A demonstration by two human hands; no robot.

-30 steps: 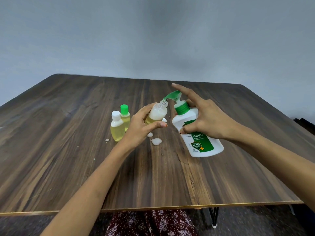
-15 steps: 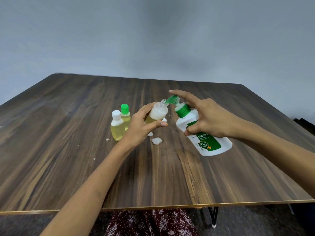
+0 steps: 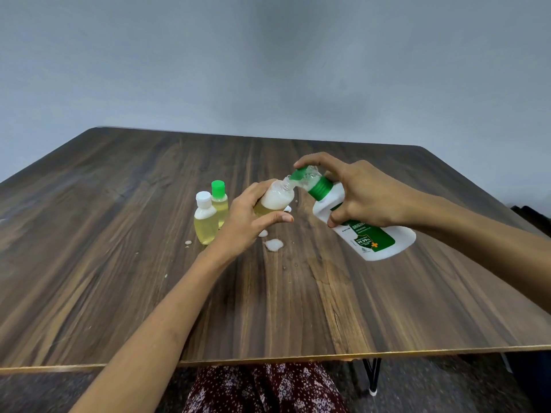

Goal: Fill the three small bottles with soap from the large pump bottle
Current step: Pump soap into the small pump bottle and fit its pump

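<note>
My left hand (image 3: 244, 222) grips an uncapped small bottle (image 3: 275, 198), tilted right, with yellow liquid low and white foam above. My right hand (image 3: 360, 193) holds the large white pump bottle (image 3: 372, 236) with a green label, tilted left above the table; my index finger presses its green pump head (image 3: 298, 174), whose nozzle sits at the small bottle's mouth. Two capped small bottles of yellow soap stand left of my left hand: one with a white cap (image 3: 205, 219), one with a green cap (image 3: 220, 202) behind it.
White soap blobs (image 3: 273, 244) lie on the wooden table (image 3: 119, 263) below the held bottle, with small drops near the white-capped bottle. A small white piece (image 3: 287, 208) lies behind my left hand. The table's front edge is near my lap.
My right hand tipped the pump bottle further left and lifted its base, and my index finger pushed the pump head down. The left hand and its bottle barely moved.
</note>
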